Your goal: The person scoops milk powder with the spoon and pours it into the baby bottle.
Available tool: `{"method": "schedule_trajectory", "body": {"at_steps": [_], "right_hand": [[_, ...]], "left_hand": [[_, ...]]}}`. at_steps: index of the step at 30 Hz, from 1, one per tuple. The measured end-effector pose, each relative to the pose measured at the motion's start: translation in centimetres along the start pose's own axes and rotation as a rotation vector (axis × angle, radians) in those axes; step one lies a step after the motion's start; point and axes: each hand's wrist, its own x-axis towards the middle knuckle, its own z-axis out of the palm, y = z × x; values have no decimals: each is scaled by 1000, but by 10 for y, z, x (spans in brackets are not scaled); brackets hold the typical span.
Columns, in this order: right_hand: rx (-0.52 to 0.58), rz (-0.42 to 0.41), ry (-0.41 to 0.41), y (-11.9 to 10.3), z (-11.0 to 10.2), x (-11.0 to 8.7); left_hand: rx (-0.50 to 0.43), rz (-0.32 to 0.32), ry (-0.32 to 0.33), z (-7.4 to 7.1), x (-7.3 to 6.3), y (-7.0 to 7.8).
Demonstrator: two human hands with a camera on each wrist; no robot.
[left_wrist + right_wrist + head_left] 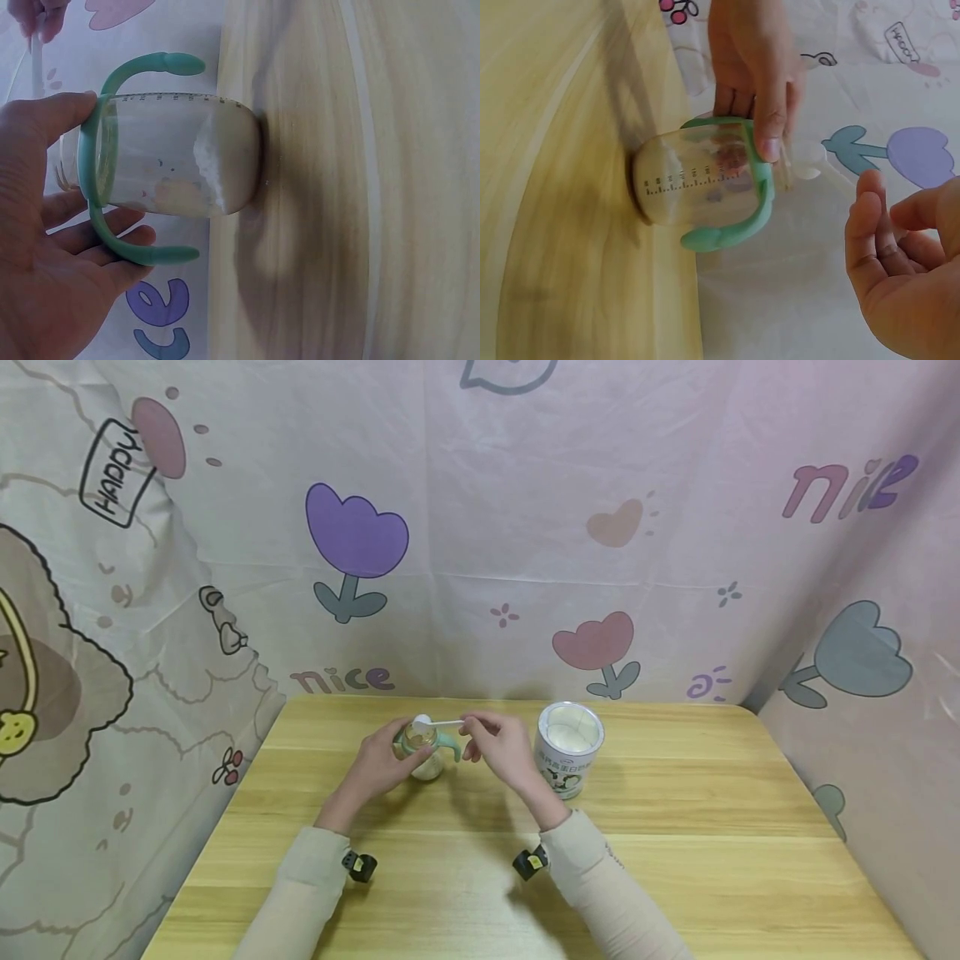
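Note:
A clear baby bottle (165,161) with a green two-handled collar (91,150) stands upright on the table, white powder (225,165) heaped in its bottom. Thumb and fingers of my left hand (381,758) hold it around the collar. Printed measuring marks run up its side in the right wrist view. My right hand (501,745) pinches the handle of a small white scoop (448,722) between thumb and forefinger. The scoop's bowl (808,159) is right at the bottle's open mouth, with white powder in it.
Just right of my right hand stands an open white can (564,768) of powder with printed writing. The wooden table (675,827) runs back to a printed cloth (480,527) hanging behind and at both sides. Each wrist wears a small black camera (360,866).

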Motion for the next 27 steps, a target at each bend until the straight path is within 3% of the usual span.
{"method": "schedule_trajectory", "body": {"at_steps": [5,15,19,27], "right_hand": [[28,55,32,-5,-6,1],[17,42,76,-15,-20,0],[22,29,88,-18,-28,-1],[12,-7,137,-24,-48,-4]], "left_hand": [[7,-4,-6,0,1,1],[31,-38,-30,-8,6,9],[39,-12,-24,-11,11,17],[57,99,-19,-7,23,32]]}}
